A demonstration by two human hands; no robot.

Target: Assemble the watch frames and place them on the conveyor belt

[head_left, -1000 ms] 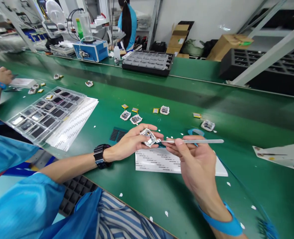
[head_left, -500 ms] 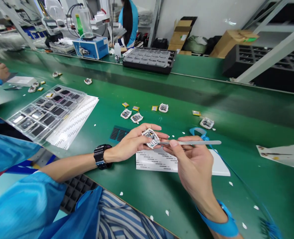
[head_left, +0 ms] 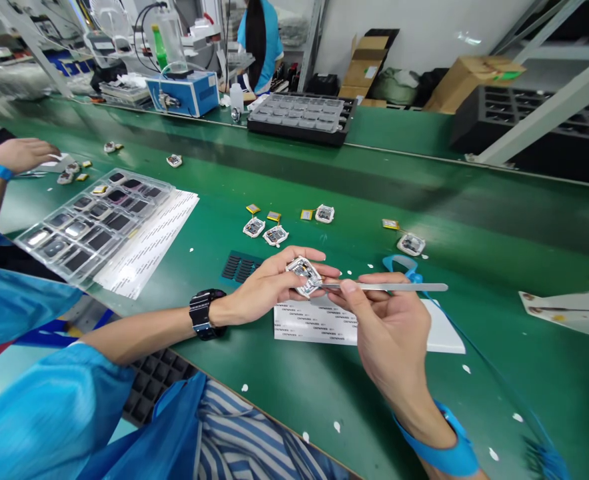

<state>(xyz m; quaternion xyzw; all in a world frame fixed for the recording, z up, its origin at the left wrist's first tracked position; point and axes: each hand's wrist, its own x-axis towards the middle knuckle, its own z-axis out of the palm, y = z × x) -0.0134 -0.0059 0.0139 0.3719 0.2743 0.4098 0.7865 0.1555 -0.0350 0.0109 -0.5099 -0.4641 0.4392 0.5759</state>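
My left hand (head_left: 267, 283) grips a white watch case with an exposed circuit board (head_left: 303, 272), thumb on its lower edge. In my right hand (head_left: 392, 327) are metal tweezers (head_left: 409, 287), held nearly level. Their tips reach the lower right edge of the board; what they touch there is too small to make out. Under both hands lies a white printed sheet (head_left: 314, 323). Just beyond my left hand are similar open watch cases (head_left: 275, 235) with small yellow battery cells (head_left: 274, 217). A dark green sheet of black strips (head_left: 239, 267) lies by my left wrist.
A clear compartment tray (head_left: 94, 223) of dark screens rests on paper at left, beside a co-worker's hand (head_left: 22, 155). More watch cases (head_left: 411, 244) lie farther back. A blue cord (head_left: 467, 343) runs along the right. A black tray (head_left: 299, 120) and blue box (head_left: 184, 93) stand behind.
My hands keep almost the same pose, tweezers still at the board. The co-worker's hand at left has reached rightward over a white box. The watch cases at back right have shifted slightly left.
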